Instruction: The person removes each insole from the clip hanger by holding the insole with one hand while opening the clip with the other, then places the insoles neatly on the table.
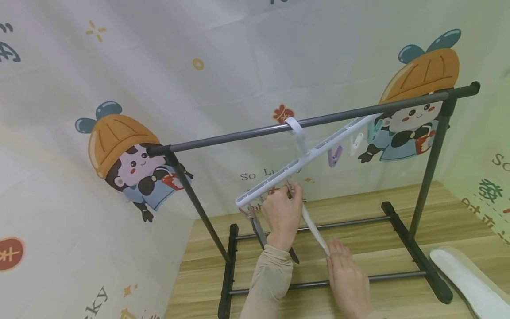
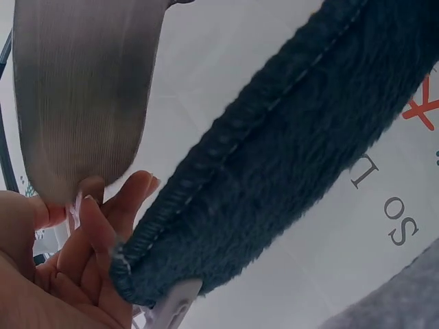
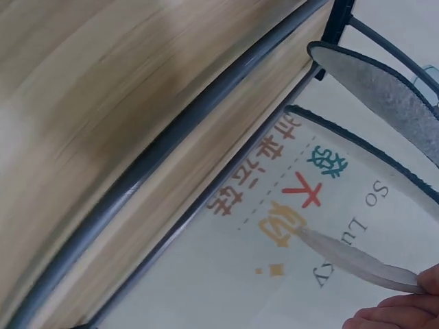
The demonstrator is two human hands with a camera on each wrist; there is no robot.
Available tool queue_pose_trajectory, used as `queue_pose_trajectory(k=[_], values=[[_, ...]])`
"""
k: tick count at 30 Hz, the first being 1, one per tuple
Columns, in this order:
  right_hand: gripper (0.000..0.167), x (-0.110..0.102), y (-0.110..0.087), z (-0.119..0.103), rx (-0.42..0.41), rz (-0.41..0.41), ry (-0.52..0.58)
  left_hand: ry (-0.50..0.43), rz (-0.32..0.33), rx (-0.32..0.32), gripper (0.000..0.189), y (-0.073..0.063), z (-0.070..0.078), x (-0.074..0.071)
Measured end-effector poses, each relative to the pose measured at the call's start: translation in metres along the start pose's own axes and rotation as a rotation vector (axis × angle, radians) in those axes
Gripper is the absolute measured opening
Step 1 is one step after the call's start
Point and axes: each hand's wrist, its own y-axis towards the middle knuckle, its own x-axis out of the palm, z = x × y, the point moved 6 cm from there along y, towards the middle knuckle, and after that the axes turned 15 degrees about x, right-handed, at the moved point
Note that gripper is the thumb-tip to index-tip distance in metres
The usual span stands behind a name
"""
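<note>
A pale blue clip hanger hangs tilted from the rack's top bar. Just under it, my left hand pinches a clothespin at the upper end of a whitish insole. In the left wrist view, a grey ribbed insole meets those fingers. My right hand pinches the lower end of the whitish insole, as the right wrist view also shows. Beside the left hand hangs a dark blue fuzzy insole, gripped by a clip. Part of the pinched clothespin is hidden by fingers.
The black rack stands on a wood-grain surface. Purple, white and teal clips dangle from the hanger's right half. Another white insole lies at the lower right. A printed curtain hangs behind.
</note>
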Motion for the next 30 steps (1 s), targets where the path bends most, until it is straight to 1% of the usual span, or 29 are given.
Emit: queue_pose_trajectory(k=[1, 2, 5, 8, 11, 14, 16, 22, 26, 29, 30], values=[[0.035, -0.001, -0.001, 0.002, 0.006, -0.001, -0.004, -0.004, 0.006, 0.002, 0.046, 0.0, 0.0, 0.0], [0.034, -0.002, -0.003, 0.004, 0.015, -0.005, -0.006, -0.005, 0.011, 0.002, 0.045, 0.0, -0.001, 0.0], [0.044, -0.004, -0.009, 0.014, 0.061, -0.028, -0.013, -0.01, 0.012, 0.003, 0.045, 0.0, -0.003, 0.0], [0.044, -0.007, -0.017, 0.027, 0.113, -0.046, -0.004, -0.021, -0.019, -0.019, 0.046, -0.001, -0.005, 0.001], [0.04, -0.014, -0.023, 0.044, 0.152, -0.028, -0.004, -0.023, -0.058, -0.048, 0.047, -0.002, -0.007, -0.001], [0.034, -0.023, -0.027, 0.064, 0.196, -0.014, -0.036, -0.013, -0.081, -0.062, 0.047, -0.002, -0.008, -0.005], [0.03, -0.028, -0.028, 0.077, 0.237, -0.027, -0.058, -0.025, -0.084, -0.064, 0.046, -0.002, -0.008, -0.008], [0.03, -0.042, -0.028, 0.112, 0.397, -0.137, -0.131, -0.047, -0.117, -0.114, 0.048, -0.006, -0.012, -0.017], [0.029, -0.054, -0.024, 0.133, 0.47, -0.153, -0.162, -0.078, -0.128, -0.122, 0.05, -0.014, -0.013, -0.026], [0.03, -0.067, -0.018, 0.155, 0.589, -0.221, -0.213, -0.123, -0.113, -0.134, 0.05, -0.024, -0.015, -0.034], [0.03, -0.071, -0.016, 0.162, 0.632, -0.254, -0.237, -0.146, -0.108, -0.149, 0.049, -0.028, -0.016, -0.037]])
